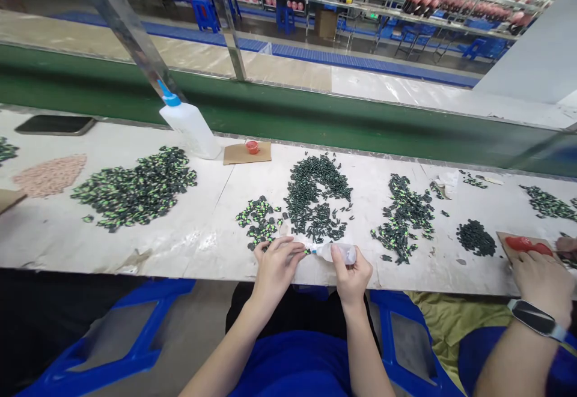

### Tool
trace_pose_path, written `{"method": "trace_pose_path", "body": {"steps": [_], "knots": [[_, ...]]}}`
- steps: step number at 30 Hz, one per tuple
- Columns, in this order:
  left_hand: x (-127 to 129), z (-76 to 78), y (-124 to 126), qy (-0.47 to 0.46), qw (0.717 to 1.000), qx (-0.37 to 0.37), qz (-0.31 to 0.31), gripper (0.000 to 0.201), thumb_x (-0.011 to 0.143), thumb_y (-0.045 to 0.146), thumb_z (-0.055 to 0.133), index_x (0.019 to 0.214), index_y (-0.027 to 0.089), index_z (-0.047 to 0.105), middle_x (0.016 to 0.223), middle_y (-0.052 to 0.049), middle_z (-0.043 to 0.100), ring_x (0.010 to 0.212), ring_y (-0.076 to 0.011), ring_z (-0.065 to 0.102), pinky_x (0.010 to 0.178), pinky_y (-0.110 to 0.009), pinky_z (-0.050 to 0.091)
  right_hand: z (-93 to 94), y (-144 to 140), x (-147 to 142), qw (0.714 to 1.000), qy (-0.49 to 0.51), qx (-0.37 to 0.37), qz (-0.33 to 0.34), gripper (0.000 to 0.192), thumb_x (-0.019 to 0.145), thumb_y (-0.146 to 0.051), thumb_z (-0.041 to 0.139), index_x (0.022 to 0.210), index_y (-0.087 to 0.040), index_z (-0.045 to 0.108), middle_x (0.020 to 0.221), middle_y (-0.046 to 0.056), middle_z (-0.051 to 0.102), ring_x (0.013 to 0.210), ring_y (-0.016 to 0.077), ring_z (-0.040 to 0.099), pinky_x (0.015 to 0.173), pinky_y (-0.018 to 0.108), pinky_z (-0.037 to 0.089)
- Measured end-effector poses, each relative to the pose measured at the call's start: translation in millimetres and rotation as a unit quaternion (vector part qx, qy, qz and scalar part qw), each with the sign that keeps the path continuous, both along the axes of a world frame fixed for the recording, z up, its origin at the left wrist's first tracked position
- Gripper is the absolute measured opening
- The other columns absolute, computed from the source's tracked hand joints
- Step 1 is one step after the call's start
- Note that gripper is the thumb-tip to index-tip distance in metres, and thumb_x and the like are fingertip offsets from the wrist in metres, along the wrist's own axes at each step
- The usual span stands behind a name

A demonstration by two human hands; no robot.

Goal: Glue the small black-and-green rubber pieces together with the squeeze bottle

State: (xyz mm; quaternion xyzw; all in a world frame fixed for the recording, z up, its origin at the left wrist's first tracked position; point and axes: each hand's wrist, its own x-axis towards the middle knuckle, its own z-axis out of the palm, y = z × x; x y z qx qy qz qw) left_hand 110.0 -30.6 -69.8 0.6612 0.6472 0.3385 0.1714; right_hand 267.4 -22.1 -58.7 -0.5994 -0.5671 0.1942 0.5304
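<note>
My right hand (353,274) is wrapped round a small clear squeeze bottle (336,253), tipped on its side with its blue nozzle pointing left. The nozzle meets a small dark piece with a green mark (307,251), pinched in the fingertips of my left hand (280,262). Just beyond my left fingers lies a small pile of black-and-green pieces (259,220). Past the bottle spreads a heap of plain dark green pieces (315,193). To the right of my right hand is another pile of black-and-green pieces (403,217).
A large white bottle with a blue cap (192,128) stands near the back edge, beside cardboard (232,155) bearing a small red cup (252,146). Leftward are a big green-black pile (139,190), pink pieces (51,175) and a phone (54,125). At right a co-worker's hand (543,283) touches red material.
</note>
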Motion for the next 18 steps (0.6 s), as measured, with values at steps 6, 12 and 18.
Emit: {"method": "trace_pose_path", "body": {"steps": [6, 12, 18], "knots": [[0.1, -2.3, 0.0, 0.0, 1.0, 0.009, 0.0, 0.008, 0.083, 0.023, 0.062, 0.079, 0.027, 0.068, 0.08, 0.001, 0.076, 0.099, -0.0246, 0.065, 0.092, -0.049, 0.031, -2.0, 0.8, -0.3, 1.0, 0.009, -0.008, -0.013, 0.039, 0.079, -0.044, 0.062, 0.054, -0.019, 0.045, 0.046, -0.006, 0.041, 0.043, 0.0084, 0.037, 0.043, 0.021, 0.033], [0.3, -3.7, 0.1, 0.0, 1.0, 0.026, 0.006, 0.009, 0.083, 0.024, 0.063, 0.077, 0.027, 0.069, 0.079, -0.001, 0.076, 0.096, -0.0253, 0.065, 0.091, -0.049, 0.033, -2.4, -0.2, -0.3, 0.999, 0.022, -0.013, -0.021, 0.037, 0.078, -0.044, 0.062, 0.055, -0.019, 0.047, 0.046, -0.006, 0.043, 0.044, 0.0089, 0.038, 0.044, 0.022, 0.034], [1.8, -0.6, -0.4, -0.006, 1.0, 0.014, 0.013, 0.008, 0.081, 0.022, 0.064, 0.076, 0.027, 0.068, 0.078, 0.002, 0.076, 0.098, -0.025, 0.065, 0.092, -0.048, 0.03, -0.1, 0.6, 0.1, 0.999, 0.03, -0.02, -0.004, 0.038, 0.078, -0.044, 0.062, 0.054, -0.019, 0.048, 0.046, -0.006, 0.042, 0.044, 0.0086, 0.038, 0.044, 0.022, 0.033]]}}
